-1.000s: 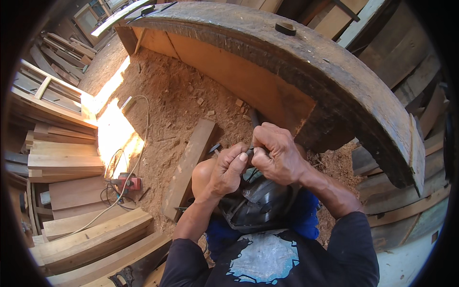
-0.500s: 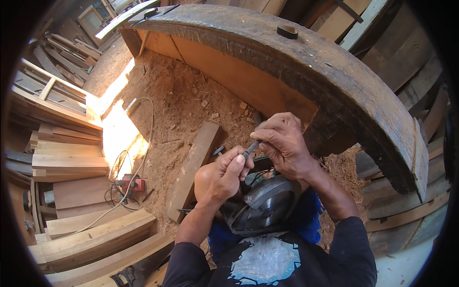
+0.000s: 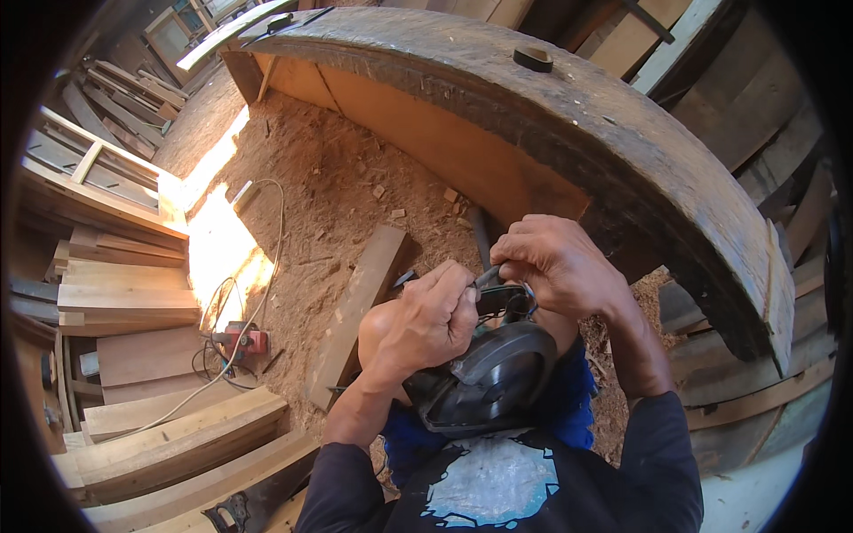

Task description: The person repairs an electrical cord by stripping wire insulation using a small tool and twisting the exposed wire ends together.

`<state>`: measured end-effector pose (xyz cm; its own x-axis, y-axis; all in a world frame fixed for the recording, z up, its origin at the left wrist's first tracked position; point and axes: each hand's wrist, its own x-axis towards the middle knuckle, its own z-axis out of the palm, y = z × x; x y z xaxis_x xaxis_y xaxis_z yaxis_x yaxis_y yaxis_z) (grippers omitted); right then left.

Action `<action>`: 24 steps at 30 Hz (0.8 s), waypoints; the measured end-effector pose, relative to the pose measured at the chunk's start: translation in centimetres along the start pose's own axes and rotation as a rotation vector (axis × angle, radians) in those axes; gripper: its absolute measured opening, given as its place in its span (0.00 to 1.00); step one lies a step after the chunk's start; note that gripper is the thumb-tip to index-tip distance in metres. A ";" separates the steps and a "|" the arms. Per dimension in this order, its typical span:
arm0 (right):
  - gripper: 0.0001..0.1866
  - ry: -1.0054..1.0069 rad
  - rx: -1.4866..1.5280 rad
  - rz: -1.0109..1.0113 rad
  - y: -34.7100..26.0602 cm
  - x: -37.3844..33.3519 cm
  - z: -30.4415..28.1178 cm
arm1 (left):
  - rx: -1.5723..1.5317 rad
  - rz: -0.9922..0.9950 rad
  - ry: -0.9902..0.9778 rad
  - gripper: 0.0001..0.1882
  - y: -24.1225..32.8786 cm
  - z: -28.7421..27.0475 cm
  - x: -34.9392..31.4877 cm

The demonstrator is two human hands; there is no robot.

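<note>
A short, dark grey, cord-like piece [image 3: 488, 278] spans the gap between my two hands, above my lap. My left hand [image 3: 431, 313] is closed with its fingertips pinched round the near end. The far end is pinched between the thumb and fingers of my right hand [image 3: 558, 264]. Its exact kind is hard to make out. Below my hands, a black circular saw [image 3: 489, 377] rests in my lap with its round guard facing up. Thin dark wires [image 3: 522, 304] loop beside its handle, under my right hand.
A long wooden workbench [image 3: 426, 44] curves across the far side, with a dark ring-shaped roll [image 3: 533, 59] on top. A wooden beam [image 3: 360, 311] lies on sawdust. Left are a red power tool [image 3: 244, 340] with a cable, stacked boards [image 3: 129, 298] and a handsaw [image 3: 233, 513].
My right hand has shifted slightly right and nearer. My left hand has turned and closed more round the grey piece. The piece now shows as a shorter length between them.
</note>
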<state>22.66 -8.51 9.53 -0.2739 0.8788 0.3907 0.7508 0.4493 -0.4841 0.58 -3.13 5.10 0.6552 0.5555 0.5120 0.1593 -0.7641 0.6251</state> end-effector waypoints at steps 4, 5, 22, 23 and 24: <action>0.06 -0.025 -0.035 0.054 -1.1 0.1 -1.3 | -0.035 0.006 0.003 0.04 -0.4 0.6 0.4; 0.06 -0.058 -0.111 0.062 -1.7 0.4 -1.8 | -0.031 0.000 -0.001 0.04 -0.6 0.5 0.4; 0.13 -0.350 0.911 0.188 4.4 3.1 5.7 | -0.964 -0.382 -0.118 0.18 -3.1 0.5 -1.0; 0.10 -0.307 0.923 0.258 4.2 3.4 6.0 | -0.961 -0.383 -0.115 0.18 -3.3 0.8 -1.3; 0.06 -0.263 0.926 0.331 4.2 3.6 6.1 | -0.988 -0.405 -0.044 0.17 -3.4 1.1 -1.2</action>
<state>21.14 -2.52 4.15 -0.3446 0.9388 -0.0034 0.0829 0.0269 -0.9962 0.06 -1.54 1.74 0.7167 0.6811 0.1499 -0.2850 0.0899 0.9543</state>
